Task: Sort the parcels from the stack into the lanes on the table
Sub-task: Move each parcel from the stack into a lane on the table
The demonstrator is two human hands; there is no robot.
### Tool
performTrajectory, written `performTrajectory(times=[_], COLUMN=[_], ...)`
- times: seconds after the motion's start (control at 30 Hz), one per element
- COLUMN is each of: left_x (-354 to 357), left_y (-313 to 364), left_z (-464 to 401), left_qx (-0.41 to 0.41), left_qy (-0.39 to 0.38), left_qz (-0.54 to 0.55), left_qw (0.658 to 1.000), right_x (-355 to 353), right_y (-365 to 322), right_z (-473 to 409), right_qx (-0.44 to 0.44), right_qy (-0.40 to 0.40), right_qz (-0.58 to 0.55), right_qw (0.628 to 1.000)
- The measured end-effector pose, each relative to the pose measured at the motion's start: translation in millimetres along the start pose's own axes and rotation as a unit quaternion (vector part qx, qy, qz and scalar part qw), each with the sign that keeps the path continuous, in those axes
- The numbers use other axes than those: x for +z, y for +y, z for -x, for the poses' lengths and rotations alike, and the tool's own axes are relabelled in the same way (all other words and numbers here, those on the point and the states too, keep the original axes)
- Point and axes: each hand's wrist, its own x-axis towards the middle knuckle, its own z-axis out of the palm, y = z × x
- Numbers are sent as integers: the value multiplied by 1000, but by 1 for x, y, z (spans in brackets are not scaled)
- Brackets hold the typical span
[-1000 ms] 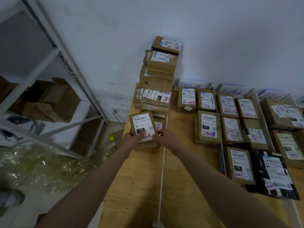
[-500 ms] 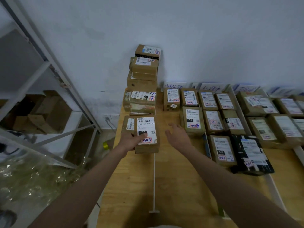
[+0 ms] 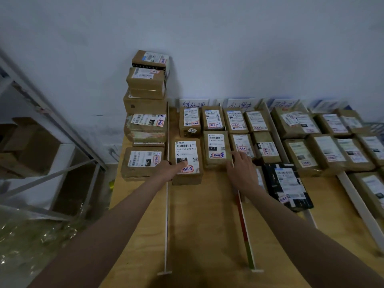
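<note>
The wooden worktop (image 3: 207, 225) runs along a pale wall, split by thin white dividers (image 3: 166, 215) into lanes headed by handwritten cards. At its far left corner stands the stack (image 3: 146, 96) of brown cardboard parcels, leaning slightly and piled several high, with one more parcel (image 3: 143, 162) lying flat at its foot. To the right, the lanes already hold rows of labelled boxes and one black mailer bag (image 3: 287, 186).

The parcel in hand (image 3: 188, 161), a small brown box with a white label marked 150, sits in the first lane just beside the divider, level with the neighbouring box marked 010 (image 3: 216, 149). The left hand (image 3: 169, 170) holds its near left edge, thumb laid across the label, fingers hidden beneath or behind. The right hand (image 3: 242, 171) is free, fingers relaxed and spread, hovering at the 010 box's near right corner.

The box looks stiff, light and squarely taped, so it should slide or lift easily; taking it by opposite side faces seems safest, since the glossy label may be slick.
</note>
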Motion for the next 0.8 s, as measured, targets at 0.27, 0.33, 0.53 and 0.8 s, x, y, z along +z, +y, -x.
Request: performTrajectory(times=[0.27,0.33,0.53,0.8], left_x=[19,22,37,49], left_y=[9,11,13,15], left_z=[-53,-69,-112,-145], left_qx=[-45,-58,-77,-82], left_qy=[21,20,4,-9], left_qz=[-22,-20,2,16], left_qw=[999,998,997,996], right_x=[-3,0,19,33], right_y=[44,51,65,64], right_z=[-49,-58,-81,-98], right_qx=[-21,-20,-19,-27], right_qy=[-2,-2,-10,-12], right_qz=[16,14,11,-11], right_qw=[1000,1000,1000,999])
